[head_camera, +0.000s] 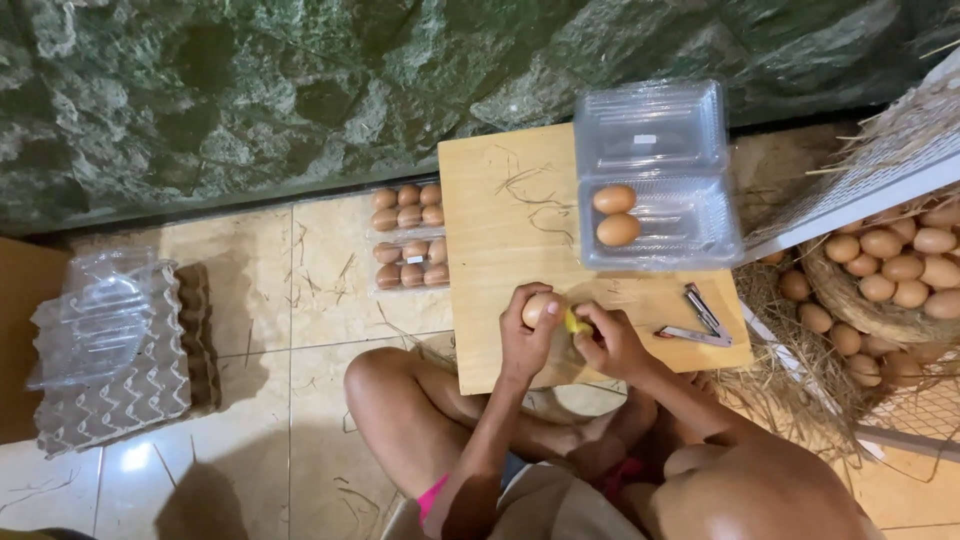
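Hands raised together, left hand (524, 338) cupping egg (538, 307), right hand (612, 342) pinching yellow cloth (577, 322)

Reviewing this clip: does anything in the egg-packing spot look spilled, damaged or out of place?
Only litter: loose straw strands lie scattered over the wooden board and the tiled floor. The open clear carton holds two intact eggs; the egg in the left hand shows no cracks. Nothing else stands out.

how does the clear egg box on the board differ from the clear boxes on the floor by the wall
The box on the board lies open and holds only two eggs; the floor boxes are shut and full. The board box sits raised on the wooden board; the others rest on tiles. Both are clear plastic holding brown eggs.
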